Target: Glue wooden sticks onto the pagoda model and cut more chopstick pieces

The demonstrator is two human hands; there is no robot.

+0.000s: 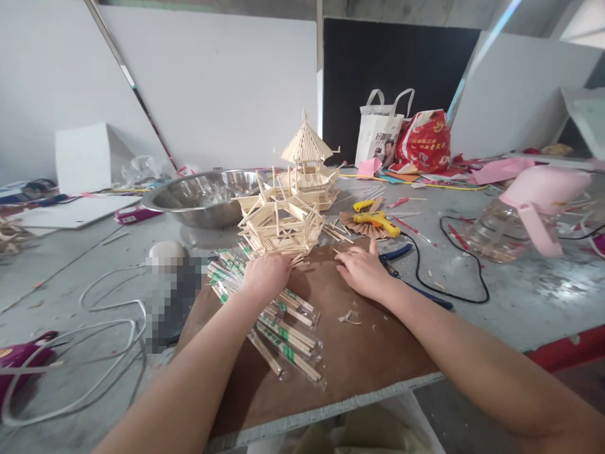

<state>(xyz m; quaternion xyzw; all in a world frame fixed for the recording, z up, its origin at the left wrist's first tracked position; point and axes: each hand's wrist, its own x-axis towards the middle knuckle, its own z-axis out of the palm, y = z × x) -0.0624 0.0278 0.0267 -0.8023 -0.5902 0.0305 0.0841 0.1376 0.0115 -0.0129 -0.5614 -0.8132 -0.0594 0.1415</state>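
Observation:
My left hand (265, 275) is curled with its fingers tucked against the base of an unfinished wooden-stick frame (278, 221), and what it holds, if anything, is hidden. It rests over a pile of wrapped chopsticks (278, 325). My right hand (363, 270) lies flat on the brown board (350, 353), fingers stretched toward the frame. A finished stick pavilion (308, 165) stands just behind the frame.
A steel bowl (198, 197) sits behind left. A yellow glue gun (375, 220), blue pliers (401, 253) and a black cord (454, 265) lie to the right. A pink-handled jug (524, 214), bags (406, 137) and white cable (94, 340) surround the board.

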